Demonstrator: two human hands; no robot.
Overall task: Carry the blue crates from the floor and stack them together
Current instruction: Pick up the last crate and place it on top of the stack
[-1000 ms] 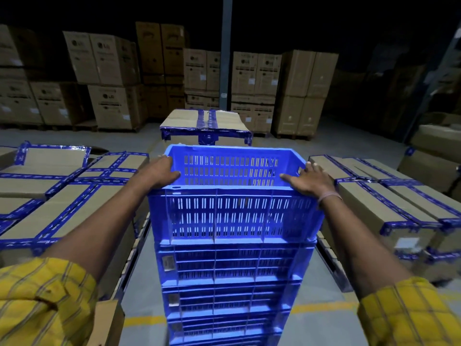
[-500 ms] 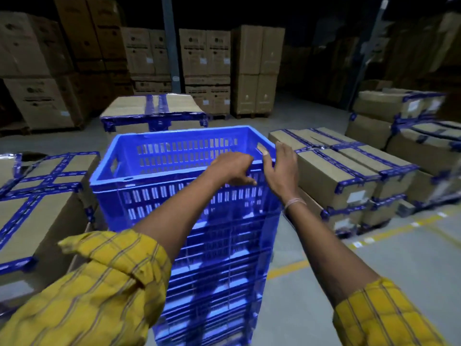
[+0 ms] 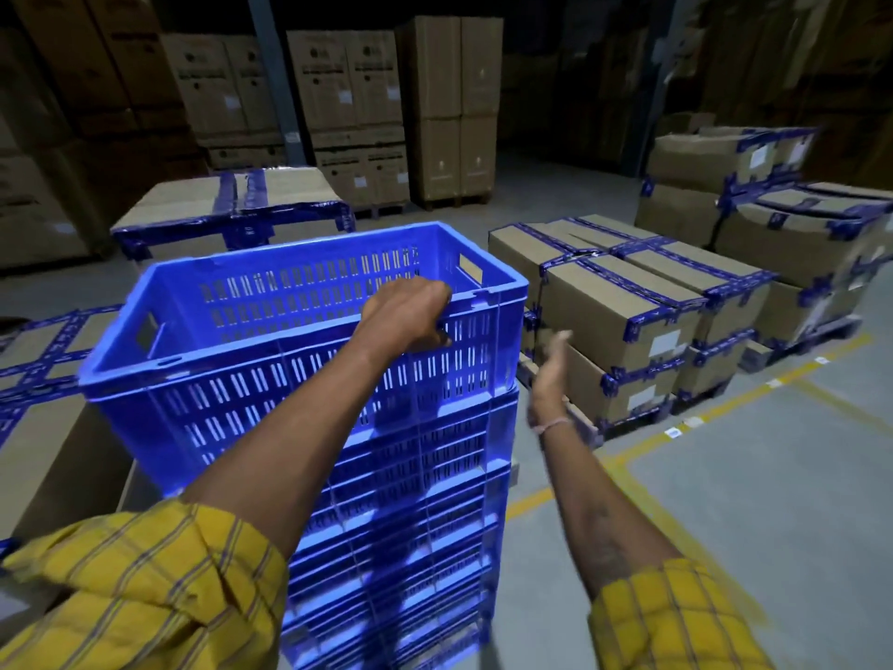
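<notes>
The top blue crate [image 3: 299, 340] is sitting at centre frame on the stack of blue crates [image 3: 401, 515], skewed slightly across it rather than squared; being empty, slotted moulded plastic, it is probably handling light and stiff, with smooth walls that may slip, so the thick rim and the cut-out handle slots at each short end look like the surest holds. It is appearing vivid blue, rectangular, its walls pierced by rows of vertical slots. The left hand [image 3: 408, 314] is curling its fingers over the near right rim, gripping it; the right hand [image 3: 551, 369] is hanging free just right of the crate, fingers straight and loosely together, touching nothing. Taped cardboard boxes [image 3: 623, 302] are lying to the right; the grey floor [image 3: 773, 500] is running below them.
</notes>
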